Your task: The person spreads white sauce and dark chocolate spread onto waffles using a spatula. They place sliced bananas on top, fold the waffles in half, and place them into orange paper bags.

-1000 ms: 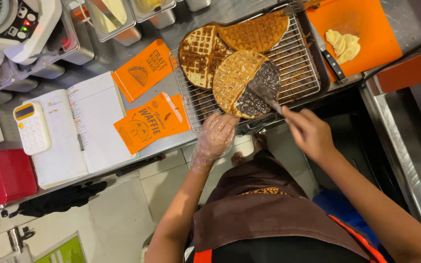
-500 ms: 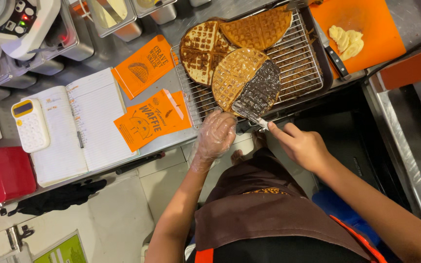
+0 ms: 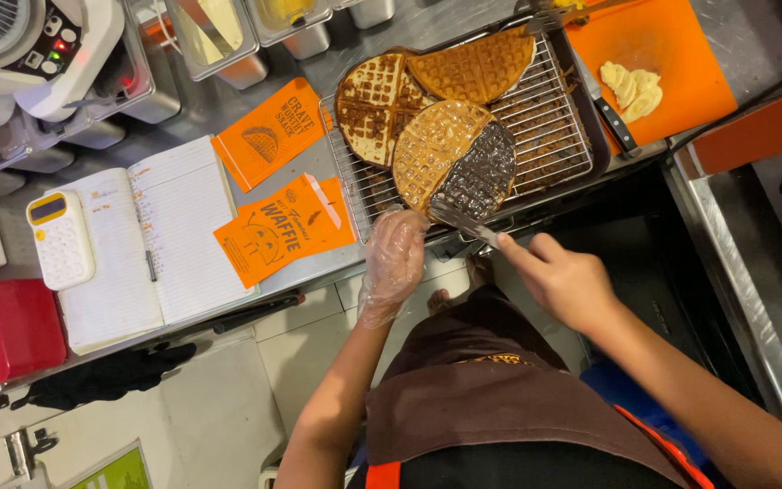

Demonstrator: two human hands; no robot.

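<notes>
Item, nearest: right hand [image 3: 565, 282], bare, fingers closed around the handle of a flat metal spreader [image 3: 463, 222], forefinger laid along it; blade tip rests at the near edge of the waffle

Item: left hand [image 3: 395, 258] in a clear disposable glove, fingers loosely curled and holding nothing, fingertips at the near edge of the wire rack [image 3: 549, 118], just left of the spreader

Item: round waffle [image 3: 454, 158] on the rack, right half coated in dark chocolate spread, left half bare. Judged light, crisp and easily broken; the coating is wet and will smear. Best taken by the dry left rim, or lifted from beneath with the blade

Item, further: two more waffles [image 3: 373, 104] [image 3: 477, 65] overlapping at the rack's far end

Item, left: orange paper sleeves [image 3: 282, 226], open notebook [image 3: 151, 240], calculator [image 3: 61, 237]

Item, far right: orange cutting board [image 3: 672, 63] bearing banana slices [image 3: 631, 86] and a knife [image 3: 613, 118]
</notes>
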